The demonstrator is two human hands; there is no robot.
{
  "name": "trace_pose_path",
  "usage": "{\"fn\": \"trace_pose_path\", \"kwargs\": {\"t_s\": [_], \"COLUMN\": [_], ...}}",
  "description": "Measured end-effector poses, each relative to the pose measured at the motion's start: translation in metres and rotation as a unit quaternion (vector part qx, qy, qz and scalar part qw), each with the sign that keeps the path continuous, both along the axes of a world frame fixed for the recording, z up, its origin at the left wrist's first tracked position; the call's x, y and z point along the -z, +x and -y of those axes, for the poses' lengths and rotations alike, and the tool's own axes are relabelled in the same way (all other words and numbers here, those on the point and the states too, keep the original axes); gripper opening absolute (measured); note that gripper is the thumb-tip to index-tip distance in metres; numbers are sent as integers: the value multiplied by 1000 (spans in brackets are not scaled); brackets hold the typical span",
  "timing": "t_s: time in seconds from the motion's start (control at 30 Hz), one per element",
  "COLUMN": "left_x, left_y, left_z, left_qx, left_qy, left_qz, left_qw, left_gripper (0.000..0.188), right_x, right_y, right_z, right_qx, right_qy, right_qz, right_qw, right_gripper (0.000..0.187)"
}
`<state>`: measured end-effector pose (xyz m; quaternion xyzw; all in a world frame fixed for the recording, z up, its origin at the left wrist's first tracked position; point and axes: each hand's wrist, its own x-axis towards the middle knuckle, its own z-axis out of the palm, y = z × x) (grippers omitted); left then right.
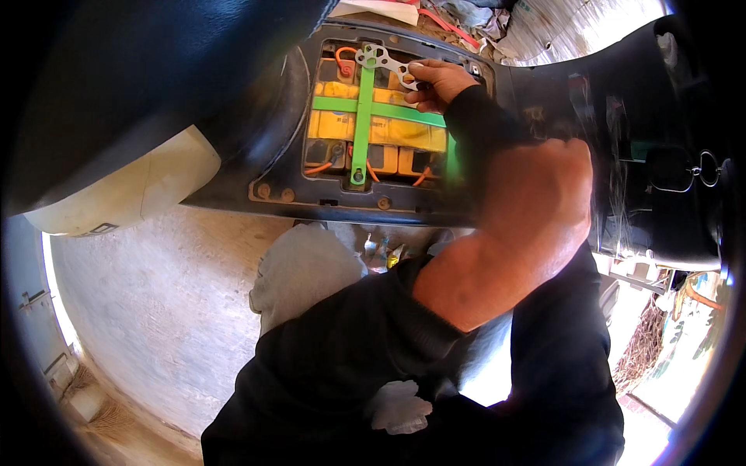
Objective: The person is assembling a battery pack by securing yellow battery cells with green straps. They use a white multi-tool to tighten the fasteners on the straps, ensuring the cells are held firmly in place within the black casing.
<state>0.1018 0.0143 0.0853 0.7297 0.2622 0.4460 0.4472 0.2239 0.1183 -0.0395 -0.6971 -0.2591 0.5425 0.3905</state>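
Note:
My right hand grips a flat silver multi-hole spanner by one end. Its other end lies over the top of an upright green metal strap, where it hides what is beneath. A second green strap crosses it over yellow battery blocks sunk in a black vehicle frame. My left arm reaches across in front, and my left hand is bent closed over the black sleeve of my right arm, its fingertips hidden. A bolt shows at the upright strap's lower end.
Orange cables run among the battery terminals. A black padded seat stands raised at left, above a cream body panel. My knee is just below the frame. Crumpled plastic and red strips lie beyond it.

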Motion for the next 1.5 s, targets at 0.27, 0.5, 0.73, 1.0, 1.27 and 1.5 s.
{"fn": "trace_pose_path", "kwargs": {"t_s": [0.27,0.5,0.73,1.0,1.27,1.5], "left_x": [-4,-1,-1,-2,1,-1], "left_y": [-5,-6,-6,-7,-8,-9], "left_z": [-2,-3,-1,-1,-3,-2], "left_qx": [6,-2,12,16,11,28], "left_qy": [1,7,-2,3,12,5], "left_qz": [-16,-1,3,-12,-10,-23], "left_qw": [1000,1000,1000,1000,1000,999], "left_gripper": [14,14,13,13,14,14], "right_x": [-1,-4,27,24,15,18], "right_y": [1,5,10,-5,-30,-15], "right_z": [0,-4,-6,-2,1,0], "right_qx": [28,45,-16,-138,-158,-177], "right_qy": [0,109,214,178,160,179], "right_qz": [-40,-23,153,411,513,492], "right_qw": [999,993,965,883,829,833], "right_gripper": [36,39,30,30,32,33]}}
